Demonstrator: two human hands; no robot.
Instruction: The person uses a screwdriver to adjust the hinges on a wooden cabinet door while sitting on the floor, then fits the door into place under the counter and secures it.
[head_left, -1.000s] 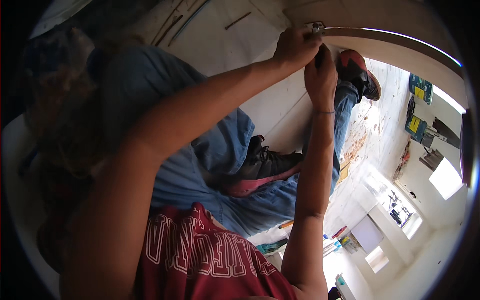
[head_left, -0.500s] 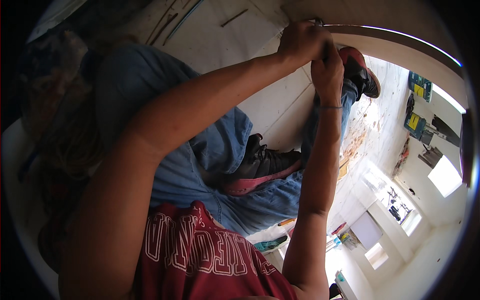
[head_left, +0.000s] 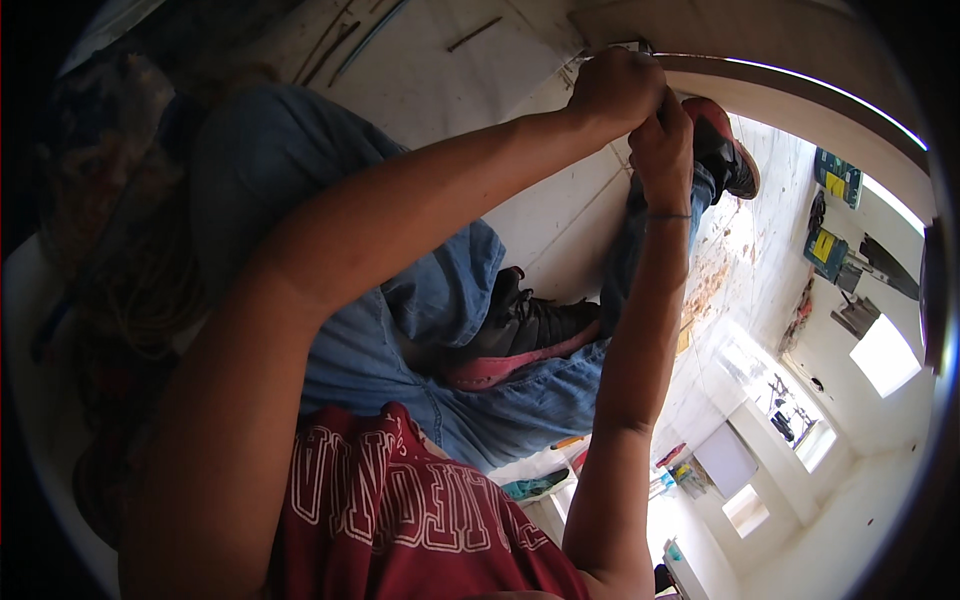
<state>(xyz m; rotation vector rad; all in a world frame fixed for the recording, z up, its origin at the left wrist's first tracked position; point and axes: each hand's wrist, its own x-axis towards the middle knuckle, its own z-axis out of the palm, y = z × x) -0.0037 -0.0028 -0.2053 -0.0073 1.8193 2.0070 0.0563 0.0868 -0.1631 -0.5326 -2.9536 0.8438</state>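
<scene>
Small metal piece [head_left: 632, 46], dark/silvery, sits at top centre of view, right at the edge of a pale curved panel [head_left: 800, 80]; too small & mostly hidden to tell what it is. Left hand [head_left: 615, 90] is clenched into a fist around/over it, knuckles up. Right hand [head_left: 662, 135] is just below & touching the left, fingers curled in tight; can't tell if it holds anything itself. Both forearms run up from lower edge. Under them: blue jeans [head_left: 400, 300], black shoe w/ red sole [head_left: 520, 335] mid-frame, 2nd shoe [head_left: 722, 150] beside right hand. Dark red shirt w/ white lettering [head_left: 400, 510] at bottom. White wall panel [head_left: 450, 70] behind hands. Blue-yellow tool cases [head_left: 835, 215] far right.
</scene>
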